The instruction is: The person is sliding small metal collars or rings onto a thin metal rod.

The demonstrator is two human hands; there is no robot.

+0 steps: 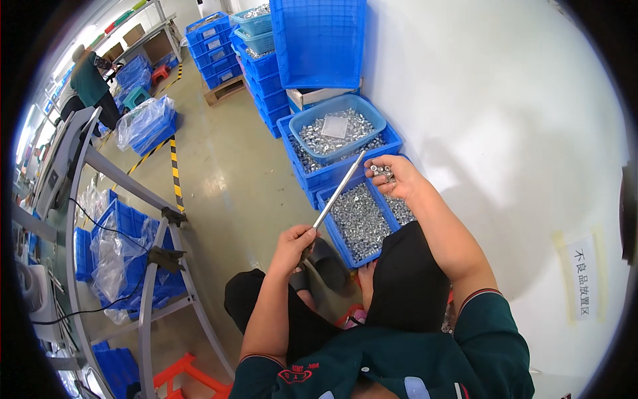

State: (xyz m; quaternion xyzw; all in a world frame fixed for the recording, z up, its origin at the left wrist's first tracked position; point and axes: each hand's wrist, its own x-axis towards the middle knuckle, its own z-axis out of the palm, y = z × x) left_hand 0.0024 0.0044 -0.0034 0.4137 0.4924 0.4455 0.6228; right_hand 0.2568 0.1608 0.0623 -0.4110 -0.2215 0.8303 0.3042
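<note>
My left hand (292,247) is closed round the lower end of a slim silver metal rod (340,189), which slants up and away to the right. In my right hand (407,181), palm up with curled fingers, lie several small shiny metal nut-like pieces (381,173). Below that hand, a blue crate (330,234) full of similar small metal pieces (360,223) stands between my feet and the stack behind. The rod's far tip is close to a light-blue basket (380,128) of the same kind of pieces, with a clear square plastic piece (334,126) on top.
Stacked blue crates (267,86) rise at the back, beside a large upright blue tray (319,43). A white wall (505,120) bounds the right. On the left are a grey metal frame (143,312), plastic-covered blue crates (126,233) and a red-orange stool (189,372). Another person (90,80) stands far left.
</note>
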